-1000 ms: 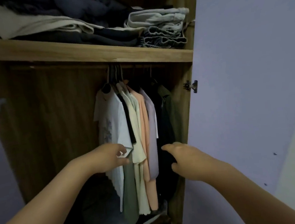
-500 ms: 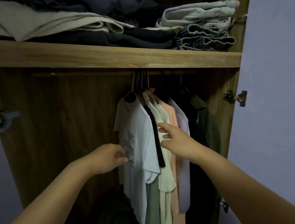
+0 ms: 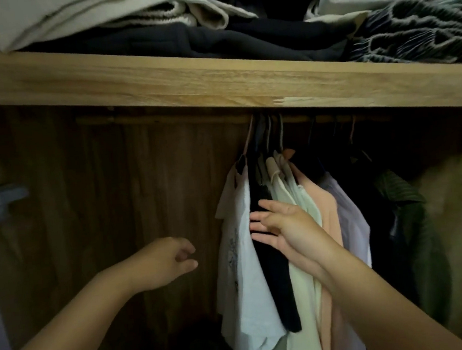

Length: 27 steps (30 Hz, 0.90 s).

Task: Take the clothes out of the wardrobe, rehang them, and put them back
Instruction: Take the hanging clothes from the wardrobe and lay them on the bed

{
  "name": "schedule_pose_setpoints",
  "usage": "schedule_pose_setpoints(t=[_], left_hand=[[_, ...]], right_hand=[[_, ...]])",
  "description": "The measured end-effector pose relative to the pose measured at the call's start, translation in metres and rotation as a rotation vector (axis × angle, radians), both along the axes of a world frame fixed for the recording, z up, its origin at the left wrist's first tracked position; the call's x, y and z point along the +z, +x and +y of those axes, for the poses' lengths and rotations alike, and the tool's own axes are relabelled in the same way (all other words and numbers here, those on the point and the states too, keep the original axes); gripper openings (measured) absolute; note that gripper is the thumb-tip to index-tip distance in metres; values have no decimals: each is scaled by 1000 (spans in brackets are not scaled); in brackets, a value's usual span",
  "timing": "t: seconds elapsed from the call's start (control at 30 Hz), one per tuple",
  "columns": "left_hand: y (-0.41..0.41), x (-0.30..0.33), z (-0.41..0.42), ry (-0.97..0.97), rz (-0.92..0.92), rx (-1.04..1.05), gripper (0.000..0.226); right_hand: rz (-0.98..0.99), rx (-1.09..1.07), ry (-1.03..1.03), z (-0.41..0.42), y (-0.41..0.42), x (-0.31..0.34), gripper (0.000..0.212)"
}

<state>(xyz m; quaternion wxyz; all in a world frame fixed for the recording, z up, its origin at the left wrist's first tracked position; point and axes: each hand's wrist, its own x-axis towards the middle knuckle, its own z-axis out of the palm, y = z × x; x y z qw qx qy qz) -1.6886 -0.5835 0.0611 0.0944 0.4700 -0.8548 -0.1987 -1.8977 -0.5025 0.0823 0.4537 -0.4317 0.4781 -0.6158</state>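
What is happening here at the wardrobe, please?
A person is reaching into an open wardrobe to take out hanging clothes. The right hand has its fingers spread against the black garment, between the white T-shirt and the pale green shirt. The left hand hovers beside the shirts, loosely curled and holding nothing. All the clothes still hang on the rail.

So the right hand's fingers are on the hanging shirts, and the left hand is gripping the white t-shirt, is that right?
Not quite. In the head view the left hand grips nothing; it hangs loosely curled in the air, apart from the white t-shirt. The right hand does have its spread fingers on the hanging shirts.
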Motion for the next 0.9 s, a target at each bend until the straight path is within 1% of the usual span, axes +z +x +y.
schedule_pose_setpoints(t=[0.07,0.17,0.23,0.3,0.37,0.5,0.63,0.77,0.9], left_hand=[[2,1,-12,-9,23,5,43],[1,8,-30,-27,78,7,41],[0,13,-40,-11,116,-14,38],[-2,18,-48,1,145,-34,34],[-1,21,-57,-1,176,-47,31],[5,27,-72,36,222,-63,27],[12,31,-86,41,261,-81,28],[8,35,-95,22,340,-82,25],[-5,34,-101,-35,426,-89,19]], right_hand=[[-43,4,21,-12,9,1,50],[-18,-52,85,-40,25,2,37],[46,-93,121,-61,35,1,40],[81,-105,128,-76,46,-1,49],[-2,-104,92,-87,52,-4,58],[-165,-114,-28,-87,56,-8,53],[-318,-36,-165,-76,50,0,52],[-330,-31,-232,-61,37,12,51],[-288,22,-187,-28,29,11,50]])
